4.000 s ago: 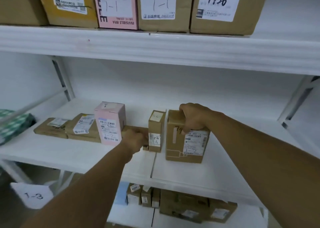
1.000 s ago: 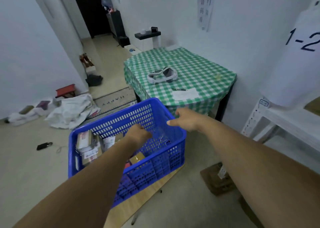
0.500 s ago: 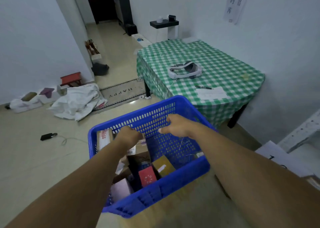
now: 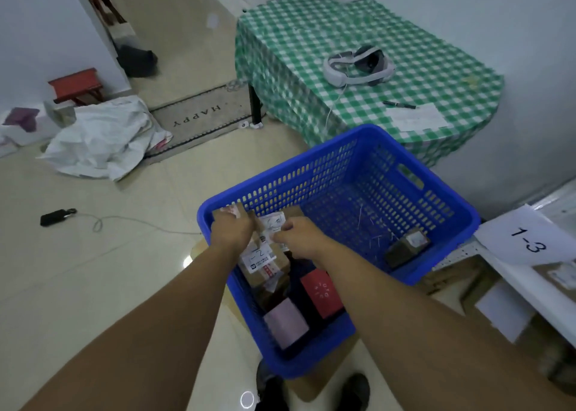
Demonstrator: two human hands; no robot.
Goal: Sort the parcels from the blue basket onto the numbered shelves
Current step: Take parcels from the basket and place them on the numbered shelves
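The blue basket point(image 4: 448, 223) stands on the floor in front of me, with several parcels in its near-left half. My left hand point(image 4: 230, 231) reaches into the far-left corner, fingers curled over a parcel with a red-and-white label point(image 4: 230, 211). Beside it, my right hand point(image 4: 297, 234) has curled fingers pinching a cardboard parcel with a white label point(image 4: 274, 223). Below the hands lies a cardboard parcel marked 1-2 point(image 4: 263, 262). A red box point(image 4: 321, 292), a pink box point(image 4: 286, 320) and a small brown box point(image 4: 406, 247) also lie in the basket. The shelf sign 1-3 point(image 4: 530, 239) hangs at the right.
A table with a green checked cloth point(image 4: 311, 52) stands behind the basket, holding a headset point(image 4: 358, 66), a pen and a paper. On the floor at the left lie a crumpled white bag point(image 4: 99, 136), a doormat point(image 4: 199, 117) and a black device with a cord point(image 4: 57, 215). Shelf boxes point(image 4: 498, 311) sit at the right.
I have turned from the shelf to the basket and leaned over it. Both hands have dropped lower into its left half and closed on parcels.
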